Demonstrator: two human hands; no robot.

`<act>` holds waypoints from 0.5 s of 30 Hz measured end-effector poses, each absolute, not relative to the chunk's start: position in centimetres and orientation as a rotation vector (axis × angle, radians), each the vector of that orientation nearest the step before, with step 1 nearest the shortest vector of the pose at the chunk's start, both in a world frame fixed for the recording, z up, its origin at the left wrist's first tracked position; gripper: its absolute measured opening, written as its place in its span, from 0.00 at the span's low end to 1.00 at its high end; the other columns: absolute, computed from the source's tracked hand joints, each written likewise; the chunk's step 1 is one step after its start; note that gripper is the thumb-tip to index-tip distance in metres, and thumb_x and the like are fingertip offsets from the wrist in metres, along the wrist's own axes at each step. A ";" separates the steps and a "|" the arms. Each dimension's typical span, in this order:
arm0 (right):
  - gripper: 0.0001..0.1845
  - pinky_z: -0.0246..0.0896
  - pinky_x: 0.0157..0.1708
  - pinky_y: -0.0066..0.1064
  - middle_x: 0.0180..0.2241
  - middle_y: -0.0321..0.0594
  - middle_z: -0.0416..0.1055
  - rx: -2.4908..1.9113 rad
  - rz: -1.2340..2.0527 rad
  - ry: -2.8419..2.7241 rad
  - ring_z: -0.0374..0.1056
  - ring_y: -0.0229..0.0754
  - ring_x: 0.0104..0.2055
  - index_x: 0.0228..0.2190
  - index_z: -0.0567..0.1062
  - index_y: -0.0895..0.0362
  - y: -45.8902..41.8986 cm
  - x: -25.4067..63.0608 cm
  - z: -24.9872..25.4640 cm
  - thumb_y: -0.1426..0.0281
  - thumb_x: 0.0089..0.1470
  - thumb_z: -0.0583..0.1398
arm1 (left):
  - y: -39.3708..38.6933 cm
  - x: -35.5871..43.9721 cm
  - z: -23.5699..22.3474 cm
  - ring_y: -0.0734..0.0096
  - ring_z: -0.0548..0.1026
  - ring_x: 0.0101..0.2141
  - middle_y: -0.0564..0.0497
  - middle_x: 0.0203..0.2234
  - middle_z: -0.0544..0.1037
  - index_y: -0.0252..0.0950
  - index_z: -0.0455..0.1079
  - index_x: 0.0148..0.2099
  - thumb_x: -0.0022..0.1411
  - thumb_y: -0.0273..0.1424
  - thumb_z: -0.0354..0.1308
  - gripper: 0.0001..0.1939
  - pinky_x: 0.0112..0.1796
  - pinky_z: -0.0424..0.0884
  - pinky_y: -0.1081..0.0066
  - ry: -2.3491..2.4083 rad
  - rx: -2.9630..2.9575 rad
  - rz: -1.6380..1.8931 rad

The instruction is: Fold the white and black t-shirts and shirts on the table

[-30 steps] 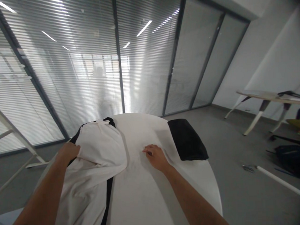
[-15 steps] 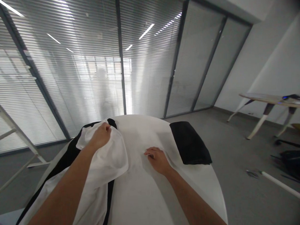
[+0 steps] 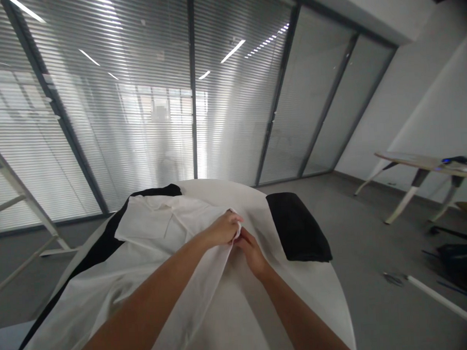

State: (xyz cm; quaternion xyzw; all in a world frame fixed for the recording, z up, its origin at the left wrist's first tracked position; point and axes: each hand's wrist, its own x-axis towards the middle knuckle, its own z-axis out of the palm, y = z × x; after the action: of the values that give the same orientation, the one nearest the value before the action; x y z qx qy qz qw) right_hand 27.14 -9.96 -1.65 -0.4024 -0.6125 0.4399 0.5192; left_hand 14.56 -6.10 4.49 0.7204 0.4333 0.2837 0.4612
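Observation:
A white shirt [image 3: 144,256] lies spread and rumpled over the left half of the white round table [image 3: 238,190]. One edge of it is pulled toward the middle, where my left hand [image 3: 223,228] is closed on the fabric. My right hand [image 3: 254,254] meets the left there, its fingers pinching the same gathered edge; the fingertips are partly hidden. Under the shirt lies a black garment [image 3: 101,253], showing along the left and far edges. A folded black cloth [image 3: 297,226] rests flat at the right side of the table, apart from both hands.
Glass partitions with blinds [image 3: 231,118] stand behind the table. A white metal frame [image 3: 29,204] is at the left. On the right are another table [image 3: 422,161], a white pole [image 3: 440,297] on the floor and a dark bag-like object [image 3: 462,268].
My left hand has moved right, drawing the shirt's edge across to the table's middle. My right hand, earlier holding nothing, has closed on that edge beside it.

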 end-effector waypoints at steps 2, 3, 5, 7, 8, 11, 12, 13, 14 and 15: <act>0.19 0.64 0.43 0.36 0.37 0.39 0.74 -0.937 1.185 -1.385 0.70 0.45 0.41 0.44 0.70 0.54 -10.1 26.6 -1.4 0.62 0.49 0.58 | -6.0 13.2 4.7 0.72 0.74 0.27 0.45 0.34 0.76 0.33 0.67 0.54 0.60 0.28 0.49 0.20 0.27 0.69 0.72 1.011 1.648 0.700; 0.23 0.65 0.41 0.36 0.36 0.38 0.74 -0.939 1.230 -1.353 0.71 0.45 0.39 0.47 0.67 0.53 -10.1 26.3 -1.5 0.62 0.48 0.60 | -6.0 12.3 4.8 0.70 0.75 0.31 0.44 0.39 0.76 0.33 0.67 0.55 0.60 0.29 0.49 0.21 0.28 0.70 0.72 0.994 1.615 0.720; 0.30 0.66 0.38 0.35 0.32 0.36 0.74 -0.952 1.259 -1.309 0.71 0.43 0.35 0.51 0.63 0.53 -10.0 26.1 -1.8 0.63 0.46 0.62 | -6.2 10.3 5.1 0.66 0.76 0.37 0.42 0.45 0.75 0.34 0.68 0.56 0.59 0.30 0.50 0.22 0.31 0.71 0.70 1.015 1.660 0.735; 0.30 0.66 0.33 0.33 0.30 0.35 0.72 -1.002 1.227 -1.262 0.69 0.42 0.31 0.50 0.63 0.55 -9.8 26.4 -2.1 0.63 0.45 0.63 | -6.8 8.0 5.1 0.64 0.75 0.40 0.43 0.46 0.76 0.33 0.69 0.55 0.60 0.31 0.50 0.21 0.39 0.71 0.67 1.110 1.857 0.722; 0.29 0.65 0.30 0.32 0.29 0.35 0.72 -1.047 1.200 -1.224 0.69 0.41 0.29 0.50 0.64 0.55 -9.6 26.7 -2.2 0.62 0.46 0.62 | -7.2 6.7 5.0 0.64 0.74 0.42 0.43 0.47 0.75 0.34 0.70 0.54 0.60 0.31 0.49 0.21 0.43 0.70 0.65 1.187 1.971 0.732; 0.26 0.62 0.23 0.29 0.29 0.35 0.71 -1.217 1.089 -1.021 0.67 0.40 0.27 0.49 0.66 0.54 -9.1 28.0 -2.0 0.59 0.48 0.59 | -8.8 2.6 4.3 0.63 0.73 0.44 0.43 0.48 0.75 0.36 0.70 0.53 0.62 0.35 0.47 0.20 0.48 0.67 0.63 1.482 2.194 0.638; 0.25 0.62 0.22 0.28 0.30 0.35 0.71 -1.257 1.053 -0.946 0.66 0.39 0.26 0.49 0.66 0.53 -9.0 28.4 -2.0 0.59 0.49 0.58 | -9.5 1.3 4.0 0.60 0.72 0.46 0.43 0.48 0.74 0.38 0.69 0.54 0.62 0.37 0.47 0.21 0.49 0.66 0.62 1.578 2.257 0.554; 0.25 0.62 0.21 0.28 0.31 0.36 0.71 -1.286 1.026 -0.881 0.66 0.39 0.26 0.49 0.66 0.53 -8.8 28.7 -2.0 0.60 0.49 0.57 | -10.2 0.3 3.8 0.58 0.71 0.48 0.44 0.48 0.73 0.40 0.68 0.55 0.63 0.39 0.47 0.21 0.50 0.64 0.59 1.651 2.310 0.454; 0.25 0.62 0.21 0.28 0.32 0.37 0.71 -1.306 1.011 -0.834 0.67 0.39 0.27 0.49 0.66 0.53 -8.6 28.9 -2.1 0.61 0.49 0.57 | -11.0 -0.6 3.6 0.57 0.69 0.49 0.44 0.48 0.73 0.40 0.68 0.55 0.63 0.39 0.47 0.21 0.51 0.63 0.57 1.699 2.341 0.371; 0.25 0.63 0.22 0.29 0.33 0.38 0.72 -1.317 1.011 -0.801 0.68 0.40 0.27 0.50 0.66 0.53 -8.5 29.0 -2.1 0.61 0.48 0.56 | -11.8 -1.1 3.5 0.57 0.69 0.49 0.44 0.47 0.73 0.40 0.68 0.55 0.64 0.40 0.46 0.21 0.51 0.62 0.57 1.701 2.365 0.298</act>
State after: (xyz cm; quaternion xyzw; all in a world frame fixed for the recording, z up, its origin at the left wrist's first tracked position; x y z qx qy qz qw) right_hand 28.99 -8.50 -2.15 -0.5691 -0.3462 0.4368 0.6046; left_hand -1.10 -11.82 3.48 0.8031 0.5775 0.1013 0.1063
